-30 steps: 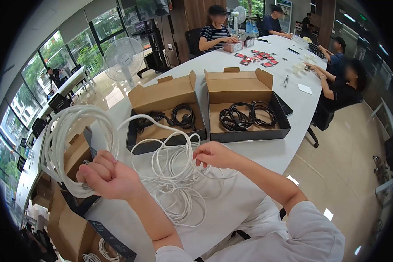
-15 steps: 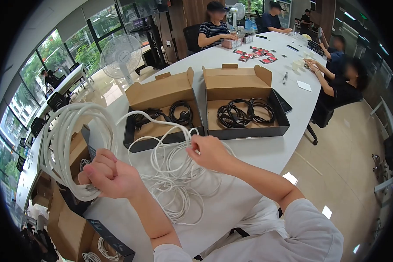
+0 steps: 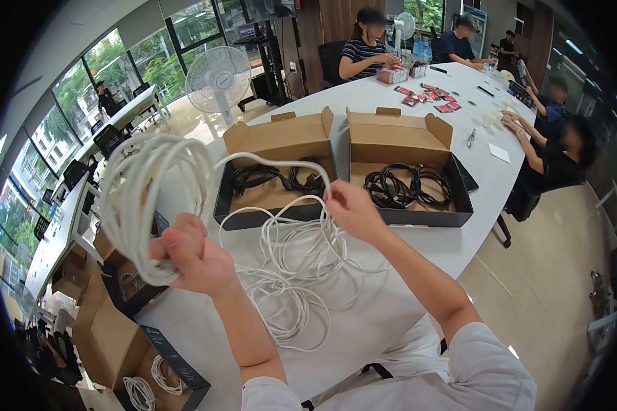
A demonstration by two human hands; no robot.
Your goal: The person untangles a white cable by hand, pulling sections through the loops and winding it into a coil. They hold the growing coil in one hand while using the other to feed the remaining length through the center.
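A large coil of white cable hangs from my left hand, whose fingers are wrapped round its lower part; the coil is blurred. My right hand pinches the white strand that runs across from the coil. Beneath and between the hands, a loose tangle of white cable lies on the white table. Just behind the tangle stand two open cardboard boxes: the left box and the right box, both with black cables inside.
Open boxes with white cables stand at the lower left. Red packets, pliers and a white card lie farther back. Several people sit round the table's far side and right. A white fan stands behind the left box.
The view has shifted, so the scene sits farther right. My right hand has drawn its strand up and away from the tangle. The coil in my left hand has swung and blurred.
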